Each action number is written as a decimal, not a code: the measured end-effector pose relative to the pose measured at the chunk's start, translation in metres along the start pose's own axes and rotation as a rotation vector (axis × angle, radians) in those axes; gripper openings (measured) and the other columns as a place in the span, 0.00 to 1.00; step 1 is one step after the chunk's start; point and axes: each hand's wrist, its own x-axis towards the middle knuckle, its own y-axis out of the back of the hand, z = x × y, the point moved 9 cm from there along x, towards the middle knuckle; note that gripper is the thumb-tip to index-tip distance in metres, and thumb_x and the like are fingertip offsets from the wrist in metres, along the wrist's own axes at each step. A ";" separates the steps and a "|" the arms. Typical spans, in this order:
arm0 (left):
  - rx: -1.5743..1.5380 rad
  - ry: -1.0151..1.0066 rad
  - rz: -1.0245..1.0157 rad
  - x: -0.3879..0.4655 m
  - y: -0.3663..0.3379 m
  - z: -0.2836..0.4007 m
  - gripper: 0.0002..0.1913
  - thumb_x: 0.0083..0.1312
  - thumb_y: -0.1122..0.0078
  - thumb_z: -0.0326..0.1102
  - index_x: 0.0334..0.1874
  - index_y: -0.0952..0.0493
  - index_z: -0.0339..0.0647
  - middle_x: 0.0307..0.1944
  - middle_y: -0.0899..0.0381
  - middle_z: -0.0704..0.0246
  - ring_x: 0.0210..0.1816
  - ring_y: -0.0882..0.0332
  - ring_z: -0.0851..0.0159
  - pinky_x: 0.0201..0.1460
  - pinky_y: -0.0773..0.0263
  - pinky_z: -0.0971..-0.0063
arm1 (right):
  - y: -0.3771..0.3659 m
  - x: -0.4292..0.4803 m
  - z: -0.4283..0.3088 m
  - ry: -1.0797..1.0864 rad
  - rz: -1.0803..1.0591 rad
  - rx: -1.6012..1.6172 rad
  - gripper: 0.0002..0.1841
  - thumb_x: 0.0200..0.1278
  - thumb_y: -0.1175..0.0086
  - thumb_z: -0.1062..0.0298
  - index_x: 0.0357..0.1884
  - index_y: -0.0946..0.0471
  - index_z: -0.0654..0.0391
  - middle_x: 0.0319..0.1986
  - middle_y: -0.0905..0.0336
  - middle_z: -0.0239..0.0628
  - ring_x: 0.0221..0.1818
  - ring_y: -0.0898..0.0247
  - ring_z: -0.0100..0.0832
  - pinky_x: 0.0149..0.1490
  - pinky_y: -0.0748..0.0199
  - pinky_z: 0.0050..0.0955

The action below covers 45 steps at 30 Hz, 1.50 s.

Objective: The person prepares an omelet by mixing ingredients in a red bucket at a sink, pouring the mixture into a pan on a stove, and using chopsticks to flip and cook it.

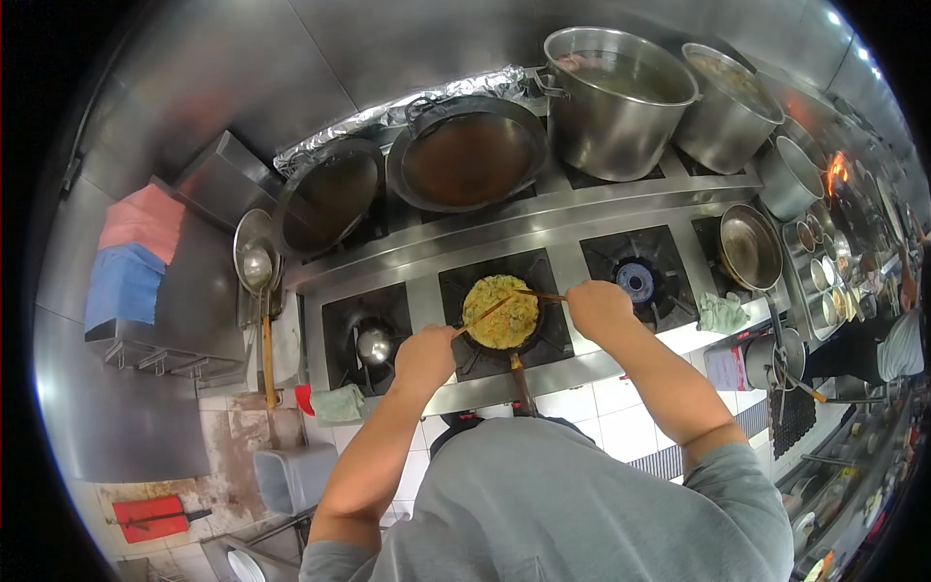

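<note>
A round yellow omelette-like food with green and orange bits (497, 314) fills a small frying pan (523, 385) on a stove burner, the pan's brown handle pointing at my body. My left hand (425, 356) grips a thin wooden stick, perhaps a chopstick (481, 319), whose tip reaches over the food. From the other side my right hand (601, 309) grips a darker stick (540, 295), its tip at the food's upper right edge. Both tips come close together; whether they touch the food or each other I cannot tell.
Two woks (465, 161) (331, 196) and large stockpots (618, 109) line the back. A lit-looking burner (635, 282) stands right of the pan, a ladle (257, 268) left. Cloths (721, 313) (338, 403) lie at the front edge. Flames (838, 169) rise far right, near another person's sleeve (900, 349).
</note>
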 end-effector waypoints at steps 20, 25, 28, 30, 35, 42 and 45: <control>0.048 0.018 0.001 0.009 -0.001 -0.002 0.16 0.57 0.46 0.26 0.47 0.16 0.45 0.41 0.15 0.54 0.46 0.17 0.47 0.50 0.22 0.55 | -0.024 0.021 -0.001 -0.030 -0.058 -0.024 0.10 0.61 0.46 0.68 0.36 0.14 0.57 0.38 0.14 0.47 0.44 0.16 0.47 0.47 0.18 0.42; 0.018 0.032 0.002 0.011 0.007 0.002 0.15 0.58 0.46 0.27 0.46 0.16 0.44 0.44 0.16 0.54 0.48 0.18 0.47 0.50 0.22 0.56 | -0.011 0.021 -0.001 -0.032 -0.027 -0.043 0.10 0.60 0.46 0.68 0.35 0.14 0.56 0.37 0.14 0.44 0.42 0.16 0.46 0.46 0.18 0.41; 0.038 0.044 0.011 0.017 -0.002 -0.004 0.15 0.58 0.45 0.27 0.46 0.16 0.44 0.45 0.16 0.54 0.49 0.18 0.47 0.51 0.22 0.56 | -0.022 0.031 0.010 -0.045 0.056 -0.015 0.09 0.60 0.45 0.67 0.34 0.14 0.56 0.37 0.14 0.44 0.42 0.15 0.46 0.46 0.18 0.41; 0.025 0.085 -0.004 0.012 -0.005 -0.010 0.14 0.59 0.45 0.27 0.46 0.17 0.43 0.45 0.16 0.54 0.49 0.18 0.47 0.51 0.23 0.55 | -0.030 0.030 0.009 -0.034 -0.016 0.013 0.11 0.64 0.49 0.67 0.39 0.15 0.56 0.39 0.15 0.49 0.45 0.17 0.48 0.48 0.18 0.44; 0.048 0.013 0.100 0.016 -0.007 -0.017 0.10 0.60 0.44 0.28 0.42 0.18 0.41 0.41 0.17 0.57 0.44 0.17 0.47 0.46 0.21 0.56 | -0.032 0.027 0.006 -0.035 -0.008 -0.003 0.10 0.62 0.47 0.67 0.38 0.15 0.56 0.39 0.15 0.47 0.45 0.16 0.47 0.47 0.18 0.43; -0.112 -0.030 0.139 0.004 0.003 0.002 0.16 0.60 0.48 0.27 0.48 0.17 0.43 0.44 0.16 0.55 0.48 0.18 0.47 0.51 0.23 0.55 | -0.011 0.005 0.003 -0.025 -0.028 -0.009 0.10 0.62 0.48 0.69 0.37 0.15 0.58 0.40 0.15 0.49 0.44 0.16 0.49 0.47 0.18 0.43; -0.001 0.025 0.003 0.011 -0.016 -0.005 0.17 0.60 0.48 0.27 0.49 0.17 0.44 0.44 0.16 0.56 0.47 0.18 0.47 0.51 0.23 0.54 | -0.025 0.006 0.016 -0.070 -0.074 -0.004 0.09 0.61 0.47 0.71 0.37 0.15 0.58 0.38 0.15 0.49 0.43 0.16 0.49 0.46 0.18 0.43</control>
